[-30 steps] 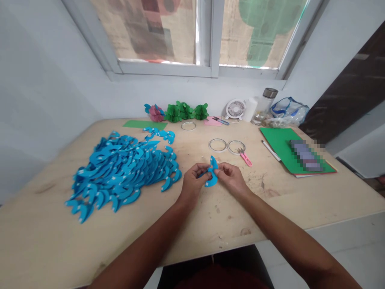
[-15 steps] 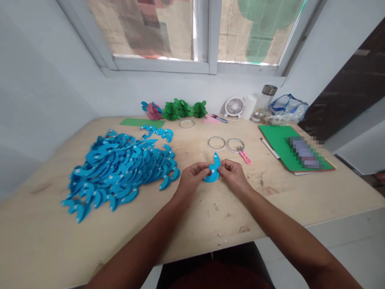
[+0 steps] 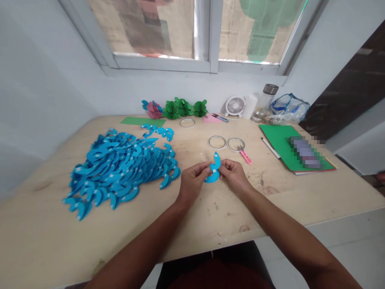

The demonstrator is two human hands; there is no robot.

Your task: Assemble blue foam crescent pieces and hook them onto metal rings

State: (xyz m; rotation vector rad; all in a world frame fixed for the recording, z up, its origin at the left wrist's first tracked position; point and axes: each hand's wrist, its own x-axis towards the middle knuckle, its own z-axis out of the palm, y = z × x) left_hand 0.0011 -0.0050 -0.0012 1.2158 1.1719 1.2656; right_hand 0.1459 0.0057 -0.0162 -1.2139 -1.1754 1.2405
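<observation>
A curved blue paper piece (image 3: 214,175) with small white squares on it is held between my two hands, above the middle of the wooden table. My left hand (image 3: 195,178) pinches its left side between thumb and fingers. On its right edge, the fingers of my right hand (image 3: 234,172) are closed. To the left lies a large heap of similar blue paper pieces (image 3: 123,164), with a few loose ones at its upper edge.
Pink-handled snips (image 3: 246,155) touch one of two silver rings (image 3: 217,142); a third lies farther back. Green paper flowers (image 3: 183,108), a small fan (image 3: 235,106) and a bottle (image 3: 264,102) line the wall. Right: a marker (image 3: 270,147) and green folder (image 3: 276,140).
My left hand has shifted slightly on the blue piece, its fingers nearer the middle. The view has moved very little, and the piece stays between both hands.
</observation>
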